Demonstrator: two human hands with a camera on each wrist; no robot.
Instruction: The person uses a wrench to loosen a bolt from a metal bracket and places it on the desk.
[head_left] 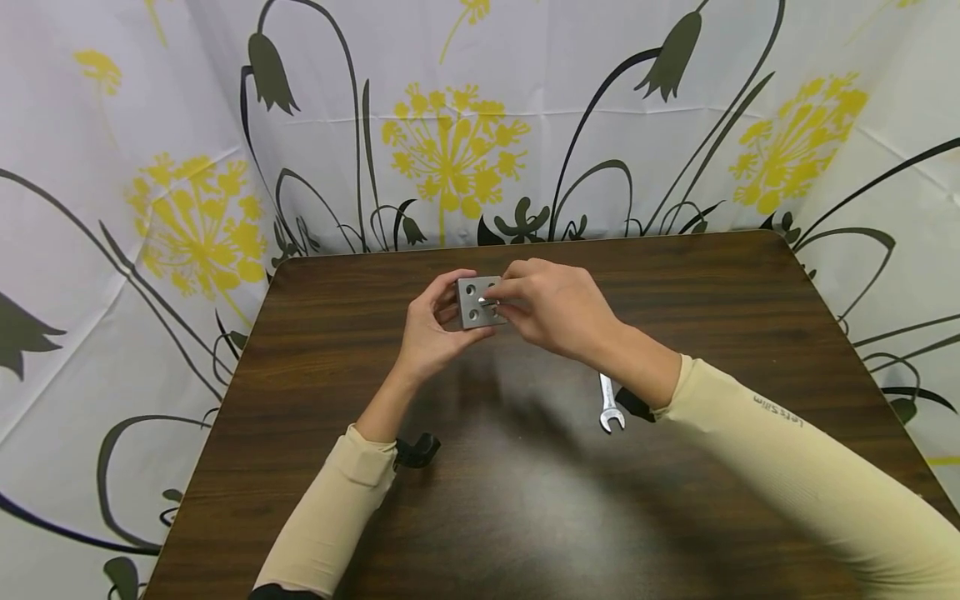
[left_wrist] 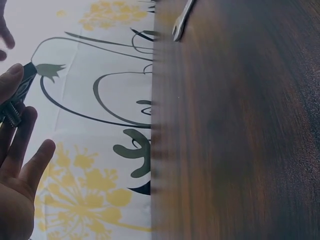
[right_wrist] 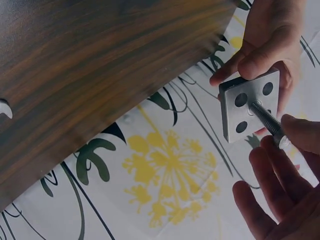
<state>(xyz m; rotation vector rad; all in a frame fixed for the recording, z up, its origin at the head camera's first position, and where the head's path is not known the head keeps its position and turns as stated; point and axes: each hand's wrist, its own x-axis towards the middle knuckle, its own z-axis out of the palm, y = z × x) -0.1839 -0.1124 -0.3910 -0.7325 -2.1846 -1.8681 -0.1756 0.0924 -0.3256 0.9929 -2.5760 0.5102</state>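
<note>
Head view: gripping a metal plate (head_left: 471, 302) in the left hand (head_left: 431, 337), above the tabletop (head_left: 322, 350) toward its far edge; pinching a bolt (head_left: 489, 302) in the right hand (head_left: 557, 307). Left wrist: clasping plate, well apart from wrench (left_wrist: 181, 25). Right wrist: holding bolt to plate's centre.

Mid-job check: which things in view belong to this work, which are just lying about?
In the job:
metal plate, held by the left hand
bolt, pinched by the right hand, tip at the plate's middle

Lying about:
wrench, untouched on the table; perhaps for the bolt
floral cloth, backdrop only
</note>
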